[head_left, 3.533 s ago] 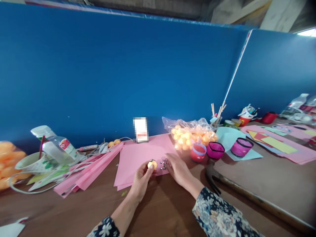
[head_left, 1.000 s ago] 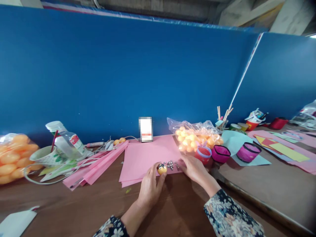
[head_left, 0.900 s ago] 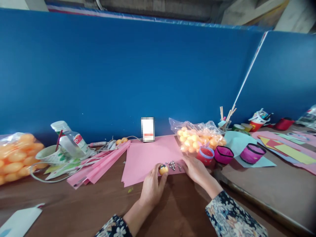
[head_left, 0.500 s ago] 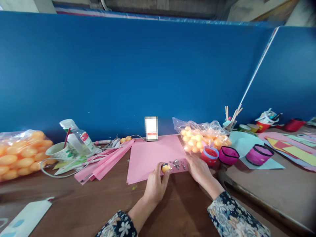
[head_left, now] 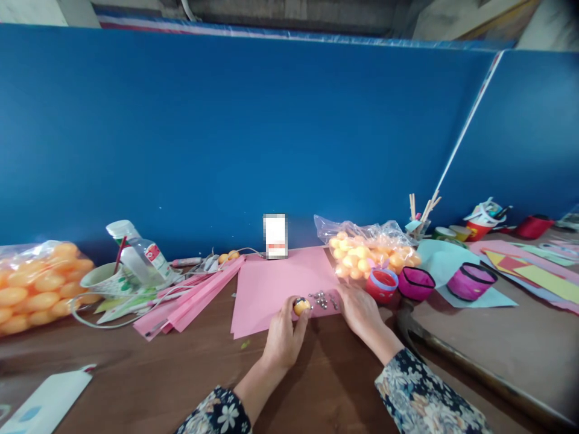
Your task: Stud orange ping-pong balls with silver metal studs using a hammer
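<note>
My left hand (head_left: 284,339) is closed around a small yellow-orange plastic ball (head_left: 301,306) with a dark top, held just over the front edge of the pink paper (head_left: 284,280). Several small silvery bells or beads (head_left: 321,299) lie on the paper, right of the ball. Beside them, at the paper's right edge, my right hand (head_left: 362,312) rests low with its fingers stretched forward; the fingertips are partly hidden. A clear bag of orange balls (head_left: 357,256) lies just beyond it.
Right of my hand stand a red cup (head_left: 382,284) and magenta fabric cups (head_left: 471,282). A hammer-like tool (head_left: 474,364) lies by my right forearm. At left are pink strips (head_left: 199,295), a plastic bottle (head_left: 147,256) and another ball bag (head_left: 40,286). A blue partition (head_left: 271,132) stands behind.
The view has shifted slightly. Both hands keep nearly the same places, and the ball stays in my left hand.
</note>
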Tool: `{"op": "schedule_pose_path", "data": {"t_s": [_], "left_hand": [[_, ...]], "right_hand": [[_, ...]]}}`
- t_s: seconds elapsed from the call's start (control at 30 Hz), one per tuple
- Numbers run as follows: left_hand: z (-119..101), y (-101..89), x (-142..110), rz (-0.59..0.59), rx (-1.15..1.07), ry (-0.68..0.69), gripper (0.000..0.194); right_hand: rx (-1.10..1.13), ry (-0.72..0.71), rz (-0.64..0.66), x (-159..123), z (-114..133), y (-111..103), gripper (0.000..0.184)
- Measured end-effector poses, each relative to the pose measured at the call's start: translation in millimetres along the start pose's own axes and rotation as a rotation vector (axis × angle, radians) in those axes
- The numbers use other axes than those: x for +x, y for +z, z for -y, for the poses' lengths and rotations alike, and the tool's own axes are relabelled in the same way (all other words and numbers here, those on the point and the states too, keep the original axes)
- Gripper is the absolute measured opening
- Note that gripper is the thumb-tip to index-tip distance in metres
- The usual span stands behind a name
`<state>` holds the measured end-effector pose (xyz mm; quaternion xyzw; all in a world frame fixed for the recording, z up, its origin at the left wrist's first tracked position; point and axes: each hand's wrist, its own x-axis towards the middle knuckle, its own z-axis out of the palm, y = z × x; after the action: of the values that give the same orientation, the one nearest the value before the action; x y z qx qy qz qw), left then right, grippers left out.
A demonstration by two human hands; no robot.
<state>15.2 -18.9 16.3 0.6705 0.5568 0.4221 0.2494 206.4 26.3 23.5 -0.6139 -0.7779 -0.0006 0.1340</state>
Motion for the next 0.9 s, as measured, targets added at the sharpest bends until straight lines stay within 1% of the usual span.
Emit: {"op": "schedule_pose_path", "data": {"t_s": [0.07, 0.17, 0.27, 0.33, 0.47, 0.53, 0.63, 0.77, 0.83, 0.9], "left_hand": [[-0.2, -1.0, 0.3, 0.001, -0.020, 0.000, 0.028], [-0.2, -2.8, 0.8, -0.026, -0.102, -0.011, 0.031], [0.4, -3.9, 1.3, -0.029, -0.186, -0.053, 0.033], [1.4, -3.8, 1.7, -0.023, -0.226, -0.074, 0.034], [5.3, -1.3, 2.7, -0.012, -0.299, -0.118, 0.038], [8.0, 0.4, 3.3, -0.005, -0.349, -0.152, 0.040], [11.6, 2.4, 4.1, -0.007, -0.397, -0.172, 0.041], [13.8, 3.3, 5.2, -0.016, -0.403, -0.168, 0.043], [13.6, 3.5, 5.5, -0.013, -0.402, -0.162, 0.043], [12.8, 3.6, 5.6, -0.018, -0.398, -0.166, 0.043]], "right_hand": [[0.023, -0.002, -0.019, 0.0, -0.8, -0.1, 0.028], [0.062, -0.002, -0.108, 0.6, -3.5, -1.4, 0.030], [0.088, 0.010, -0.180, 2.1, -7.3, -2.9, 0.023], [0.106, 0.003, -0.174, 3.0, -9.6, -3.5, 0.019], [0.159, 0.000, -0.069, 3.0, -11.1, -3.9, 0.018], [0.175, 0.003, -0.040, 2.5, -10.5, -4.3, 0.018], [0.179, -0.022, -0.047, 2.3, -9.5, -5.1, 0.017], [0.217, -0.052, -0.071, 2.4, -4.8, -5.6, 0.016], [0.270, -0.111, -0.089, 1.3, 2.3, -5.5, 0.016], [0.310, -0.204, -0.101, -0.9, 13.0, -5.1, 0.017]]}}
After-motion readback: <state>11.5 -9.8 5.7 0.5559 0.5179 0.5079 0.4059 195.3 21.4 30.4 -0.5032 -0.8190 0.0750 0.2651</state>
